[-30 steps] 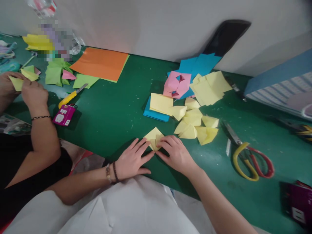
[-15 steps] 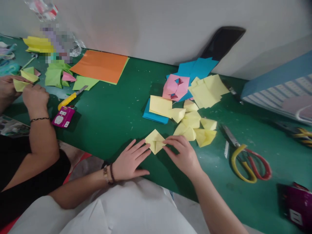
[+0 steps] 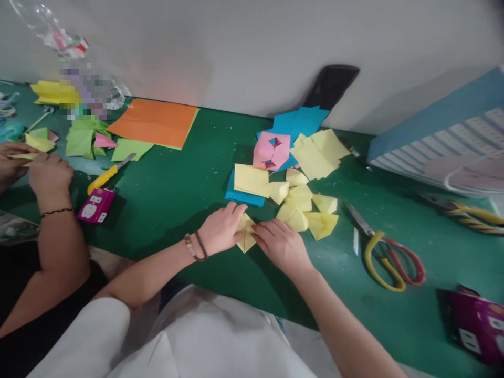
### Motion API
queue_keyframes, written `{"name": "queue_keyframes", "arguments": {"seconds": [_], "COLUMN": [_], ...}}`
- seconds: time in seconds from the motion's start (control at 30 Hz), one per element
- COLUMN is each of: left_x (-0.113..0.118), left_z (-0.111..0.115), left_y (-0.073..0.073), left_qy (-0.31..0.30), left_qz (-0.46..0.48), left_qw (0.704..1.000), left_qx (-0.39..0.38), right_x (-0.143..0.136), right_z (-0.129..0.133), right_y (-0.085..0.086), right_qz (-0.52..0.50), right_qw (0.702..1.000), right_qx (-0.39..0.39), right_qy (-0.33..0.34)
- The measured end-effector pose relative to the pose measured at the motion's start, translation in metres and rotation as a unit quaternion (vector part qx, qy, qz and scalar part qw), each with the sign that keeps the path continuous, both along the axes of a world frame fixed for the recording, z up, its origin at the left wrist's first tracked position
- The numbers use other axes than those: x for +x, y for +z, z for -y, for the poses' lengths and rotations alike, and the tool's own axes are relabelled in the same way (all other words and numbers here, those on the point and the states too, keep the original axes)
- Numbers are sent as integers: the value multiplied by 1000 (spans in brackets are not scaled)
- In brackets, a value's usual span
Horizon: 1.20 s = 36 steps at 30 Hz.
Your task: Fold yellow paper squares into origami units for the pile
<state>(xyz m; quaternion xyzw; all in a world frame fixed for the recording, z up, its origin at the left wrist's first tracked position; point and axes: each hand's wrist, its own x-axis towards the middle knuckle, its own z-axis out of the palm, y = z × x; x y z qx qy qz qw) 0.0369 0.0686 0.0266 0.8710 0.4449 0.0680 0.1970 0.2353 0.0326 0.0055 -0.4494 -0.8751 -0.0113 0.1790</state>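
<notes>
A small folded square of pale yellow paper (image 3: 247, 239) lies on the green table, turned like a diamond, with a crease down its middle. My left hand (image 3: 223, 227) pinches its left side, thumb near the centre and fingers curled at the upper edge. On the right side, my right hand (image 3: 280, 242) grips the paper's corner between thumb and fingers. Just beyond lie several folded yellow paper pieces (image 3: 300, 198) and a yellow sheet (image 3: 252, 179) resting on a blue paper stack (image 3: 244, 196).
Scissors (image 3: 380, 252) and pliers (image 3: 460, 207) lie at right, near a purple box (image 3: 478, 323). Farther back are a pink folded model (image 3: 272, 150), yellow sheets (image 3: 319, 152) and a phone-like black object (image 3: 333, 86). At left, a co-worker's hands (image 3: 51, 176) fold paper beside a yellow cutter (image 3: 106, 177).
My left hand has gone from lying flat with spread fingers to pinching the paper's left side. My right hand stays at the right corner. The view has shifted slightly.
</notes>
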Motion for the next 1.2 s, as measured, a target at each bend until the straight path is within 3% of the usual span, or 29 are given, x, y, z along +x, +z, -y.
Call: {"name": "queue_keyframes", "arguments": {"seconds": [0.17, 0.37, 0.53, 0.67, 0.77, 0.93, 1.03, 1.2], "left_x": [-7, -17, -23, -26, -25, -13, -7, -7], "left_z": [-18, -24, -30, -31, -29, -21, -17, -14], "left_y": [0, -4, 0, 3, 1, -6, -7, -8], "left_qy": [35, 57, 96, 134, 128, 48, 19, 114], "left_qz": [93, 170, 219, 302, 325, 264, 244, 253], "left_qw": [992, 976, 960, 924, 907, 955, 967, 959], "left_qx": [-80, -121, -144, -193, -235, -124, -69, -48], "right_x": [-4, -14, -8, -3, -4, -6, -7, -13], "right_z": [-6, -22, -28, -22, -19, -17, -17, -14], "right_y": [3, 5, 9, 8, 7, 9, 8, 4], "right_qz": [-8, -32, -148, -233, -276, -301, -323, -316], "right_qw": [1000, 998, 983, 960, 938, 921, 913, 933], "right_qx": [-6, -40, -106, -141, -178, -226, -237, -129], "right_qy": [-8, -27, -11, -63, -115, -99, -83, -111]}}
